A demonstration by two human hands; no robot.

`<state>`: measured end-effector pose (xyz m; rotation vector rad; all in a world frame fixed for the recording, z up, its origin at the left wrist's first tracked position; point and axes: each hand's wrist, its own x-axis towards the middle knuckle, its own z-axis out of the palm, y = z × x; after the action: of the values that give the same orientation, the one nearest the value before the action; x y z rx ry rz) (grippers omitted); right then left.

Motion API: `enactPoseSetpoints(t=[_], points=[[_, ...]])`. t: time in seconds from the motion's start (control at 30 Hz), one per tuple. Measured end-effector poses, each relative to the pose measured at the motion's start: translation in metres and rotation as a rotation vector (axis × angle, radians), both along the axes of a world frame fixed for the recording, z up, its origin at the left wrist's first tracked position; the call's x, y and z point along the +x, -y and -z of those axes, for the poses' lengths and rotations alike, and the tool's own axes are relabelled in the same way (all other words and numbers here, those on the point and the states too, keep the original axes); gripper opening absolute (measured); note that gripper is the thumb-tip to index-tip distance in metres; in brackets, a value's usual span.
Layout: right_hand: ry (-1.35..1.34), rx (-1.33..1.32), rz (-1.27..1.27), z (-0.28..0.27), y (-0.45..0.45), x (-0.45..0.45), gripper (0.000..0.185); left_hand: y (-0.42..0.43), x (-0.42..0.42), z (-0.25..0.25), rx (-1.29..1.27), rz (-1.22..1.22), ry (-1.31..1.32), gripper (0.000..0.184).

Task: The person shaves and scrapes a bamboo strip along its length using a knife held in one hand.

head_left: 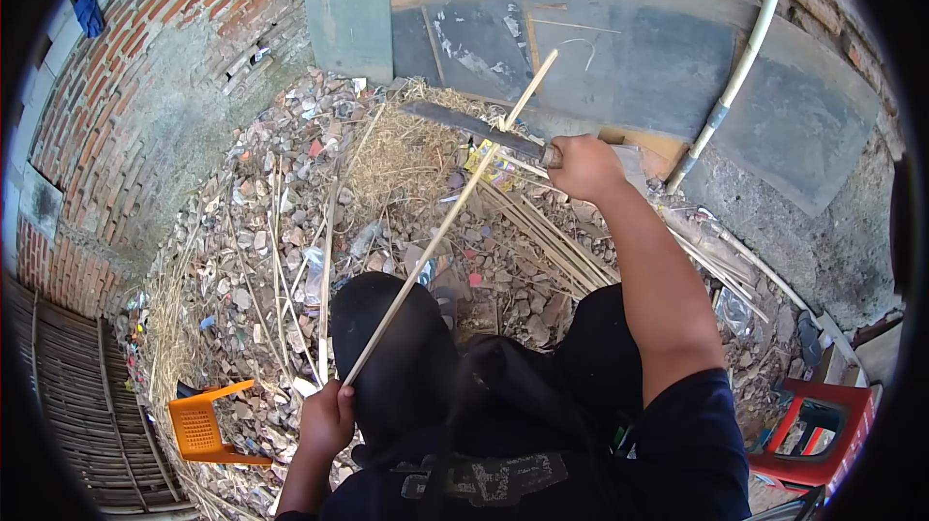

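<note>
My left hand (327, 418) is closed around the lower end of a long, pale bamboo strip (426, 252), which slants up and away to the right past my left knee. In my right hand (584, 167) is the wooden handle of a machete (455, 121), its dark blade pointing left. The blade crosses the strip near its upper part and appears to touch it there. Small shavings show at the crossing. Below the blade, the strip passes over my dark trousers.
Rubble and litter (252, 260) cover the ground. Split bamboo strips (547, 236) lie ahead, with straw-like shavings (402, 158) beyond. An orange plastic chair (198, 429) stands left, a red one (837, 439) right. A brick wall (126, 134), grey panels (629, 61) and a leaning pole (740, 81) surround me.
</note>
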<state>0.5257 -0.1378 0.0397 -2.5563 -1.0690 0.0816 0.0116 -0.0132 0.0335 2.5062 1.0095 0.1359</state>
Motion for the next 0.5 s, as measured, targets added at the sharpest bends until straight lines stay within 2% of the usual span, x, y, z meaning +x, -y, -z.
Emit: enactPoseSetpoints(t=[0.1, 0.2, 0.3, 0.33, 0.43, 0.5], points=[[-0.056, 0.055, -0.154, -0.016, 0.008, -0.01, 0.021, 0.001, -0.001, -0.001, -0.044, 0.008, 0.025, 0.036], [0.063, -0.061, -0.397, -0.03, 0.011, -0.026, 0.019, 0.0, -0.002, 0.0, -0.054, 0.021, 0.04, 0.035], [0.02, -0.114, -0.341, -0.029, 0.008, -0.022, 0.018, -0.005, -0.015, -0.006, -0.035, 0.016, 0.04, 0.034], [-0.071, 0.142, -0.221, 0.003, 0.007, -0.001, 0.022, -0.008, -0.026, -0.009, -0.041, 0.001, 0.034, 0.033], [0.028, 0.001, -0.123, 0.009, 0.011, 0.014, 0.023, -0.014, -0.035, -0.014, -0.014, -0.012, -0.015, 0.031], [0.006, -0.022, -0.181, -0.008, 0.011, -0.002, 0.023, -0.018, -0.038, -0.022, -0.046, -0.032, -0.05, 0.03]])
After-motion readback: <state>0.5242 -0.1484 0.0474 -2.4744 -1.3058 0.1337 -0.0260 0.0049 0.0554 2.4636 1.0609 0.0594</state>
